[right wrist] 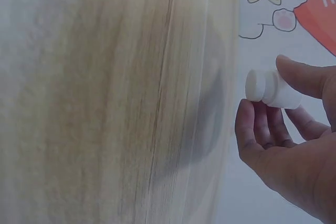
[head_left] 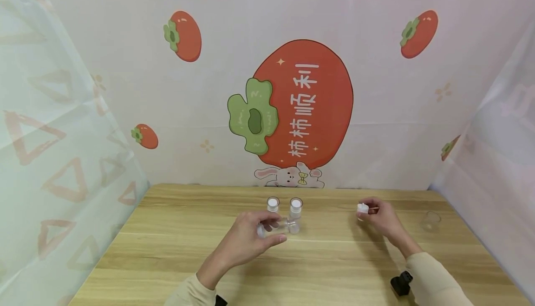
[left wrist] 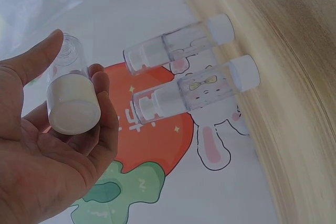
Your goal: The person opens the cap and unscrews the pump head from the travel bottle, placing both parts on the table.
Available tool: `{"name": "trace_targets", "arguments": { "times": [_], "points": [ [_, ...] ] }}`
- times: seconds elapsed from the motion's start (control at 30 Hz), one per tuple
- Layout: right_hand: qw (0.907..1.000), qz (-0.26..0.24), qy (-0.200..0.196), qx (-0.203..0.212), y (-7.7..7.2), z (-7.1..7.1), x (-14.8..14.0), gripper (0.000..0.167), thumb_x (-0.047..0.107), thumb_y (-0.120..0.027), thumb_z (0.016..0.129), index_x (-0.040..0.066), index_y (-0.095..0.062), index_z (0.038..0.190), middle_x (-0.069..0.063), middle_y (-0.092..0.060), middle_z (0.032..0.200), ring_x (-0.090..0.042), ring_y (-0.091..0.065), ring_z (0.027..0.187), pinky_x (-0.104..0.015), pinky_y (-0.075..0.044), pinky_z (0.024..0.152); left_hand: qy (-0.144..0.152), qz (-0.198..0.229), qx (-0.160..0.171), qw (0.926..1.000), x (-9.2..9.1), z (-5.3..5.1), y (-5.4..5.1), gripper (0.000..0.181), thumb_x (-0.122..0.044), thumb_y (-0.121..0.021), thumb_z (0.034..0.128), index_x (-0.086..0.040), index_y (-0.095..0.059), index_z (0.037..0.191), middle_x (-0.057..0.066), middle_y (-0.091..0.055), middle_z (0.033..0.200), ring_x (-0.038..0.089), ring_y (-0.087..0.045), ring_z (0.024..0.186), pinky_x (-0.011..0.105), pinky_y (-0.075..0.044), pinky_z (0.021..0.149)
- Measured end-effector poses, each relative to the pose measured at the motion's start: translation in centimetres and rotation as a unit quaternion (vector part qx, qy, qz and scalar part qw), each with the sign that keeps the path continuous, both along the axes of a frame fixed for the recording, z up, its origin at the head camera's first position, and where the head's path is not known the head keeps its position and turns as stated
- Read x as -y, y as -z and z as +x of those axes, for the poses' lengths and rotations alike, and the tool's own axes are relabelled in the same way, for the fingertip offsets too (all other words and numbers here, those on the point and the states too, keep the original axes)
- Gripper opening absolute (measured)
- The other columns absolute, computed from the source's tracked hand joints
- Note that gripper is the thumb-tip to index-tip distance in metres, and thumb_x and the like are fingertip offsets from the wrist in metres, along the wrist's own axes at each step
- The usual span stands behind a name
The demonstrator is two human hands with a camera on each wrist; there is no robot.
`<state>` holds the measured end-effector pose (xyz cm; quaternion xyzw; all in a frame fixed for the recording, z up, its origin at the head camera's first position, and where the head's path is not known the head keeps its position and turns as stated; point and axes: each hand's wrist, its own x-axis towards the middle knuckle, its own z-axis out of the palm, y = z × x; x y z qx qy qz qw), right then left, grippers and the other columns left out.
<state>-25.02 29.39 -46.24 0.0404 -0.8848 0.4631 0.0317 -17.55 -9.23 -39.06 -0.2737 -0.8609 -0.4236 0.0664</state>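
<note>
My left hand point(head_left: 244, 240) grips a small clear bottle with a white base point(left wrist: 73, 104), tipped on its side, its narrow neck pointing right in the head view. Just behind that hand stand two similar clear pump bottles point(left wrist: 210, 83) with white pumps under clear caps and white bases. Farther right, my right hand point(head_left: 385, 221) pinches a white pump head point(right wrist: 270, 88) between thumb and fingers, held above the table. A thin white spout or tube sticks out to its right in the head view.
A clear cap point(head_left: 430, 222) stands at the right side of the wooden table point(head_left: 167, 250). Behind the table hangs a printed cloth point(head_left: 225, 13) with red persimmons, and more cloth flanks both sides. A black device point(head_left: 401, 283) sits by the right sleeve.
</note>
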Motion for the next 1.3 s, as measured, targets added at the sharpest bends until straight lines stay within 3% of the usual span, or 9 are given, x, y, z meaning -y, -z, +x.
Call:
{"name": "trace_targets", "arguments": {
  "times": [0.3, 0.4, 0.6, 0.87, 1.03, 1.3],
  "points": [
    [0.9994, 0.033, 0.004, -0.013, 0.1, -1.1, 0.0, 0.036, -0.001, -0.076, 0.088, -0.013, -0.058, 0.117, -0.022, -0.062, 0.102, -0.025, -0.058, 0.086, -0.024, -0.050, 0.064, -0.006, -0.001, 0.005, 1.0000, 0.1, 0.0, -0.1, 0.031, -0.026, -0.085, 0.0836, -0.011, -0.075, 0.109, -0.008, -0.072, 0.096, 0.013, -0.067, 0.087, 0.027, -0.056, 0.078],
    [0.9989, 0.045, 0.010, -0.012, 0.1, -1.2, 0.0, 0.037, -0.001, -0.075, 0.087, -0.013, -0.058, 0.118, -0.023, -0.062, 0.103, -0.028, -0.059, 0.088, -0.027, -0.051, 0.066, -0.009, 0.000, 0.010, 0.9999, 0.3, 0.0, -0.1, 0.032, -0.027, -0.085, 0.0843, -0.010, -0.075, 0.109, -0.003, -0.073, 0.098, 0.018, -0.068, 0.088, 0.027, -0.056, 0.078],
    [0.9978, 0.063, 0.019, -0.005, 0.2, -1.5, -0.1, 0.036, 0.000, -0.075, 0.088, -0.012, -0.059, 0.117, -0.024, -0.062, 0.104, -0.031, -0.061, 0.090, -0.035, -0.052, 0.071, -0.026, -0.001, 0.017, 0.9995, 0.9, -0.2, 0.2, 0.032, -0.028, -0.084, 0.0851, -0.011, -0.075, 0.111, -0.006, -0.072, 0.101, 0.016, -0.066, 0.090, 0.028, -0.055, 0.080],
    [0.9965, 0.078, 0.027, -0.016, 0.7, -1.9, -0.4, 0.036, 0.000, -0.077, 0.085, -0.011, -0.060, 0.114, -0.023, -0.064, 0.102, -0.030, -0.061, 0.088, -0.032, -0.051, 0.070, -0.071, 0.032, 0.030, 0.9965, 1.9, -0.6, 0.4, 0.035, -0.029, -0.083, 0.0856, -0.013, -0.073, 0.115, -0.001, -0.072, 0.104, 0.018, -0.067, 0.094, 0.031, -0.054, 0.083],
    [0.9966, 0.076, 0.032, -0.010, 0.6, -1.8, -0.5, 0.041, 0.002, -0.078, 0.084, -0.012, -0.059, 0.117, -0.025, -0.063, 0.104, -0.031, -0.062, 0.090, -0.029, -0.051, 0.068, -0.116, 0.061, 0.044, 0.9903, 2.8, -1.3, 0.3, 0.037, -0.026, -0.085, 0.0843, -0.011, -0.072, 0.115, 0.001, -0.072, 0.103, 0.017, -0.066, 0.096, 0.037, -0.054, 0.087],
    [0.9973, 0.067, 0.028, -0.002, 0.0, -1.5, -0.4, 0.051, 0.008, -0.079, 0.087, -0.014, -0.054, 0.126, -0.030, -0.060, 0.113, -0.035, -0.062, 0.096, -0.029, -0.053, 0.069, -0.175, 0.112, 0.033, 0.9776, 5.4, -3.4, 1.4, 0.041, -0.019, -0.080, 0.0889, 0.002, -0.067, 0.121, 0.007, -0.071, 0.106, 0.023, -0.065, 0.100, 0.039, -0.052, 0.088]
  ]
}}
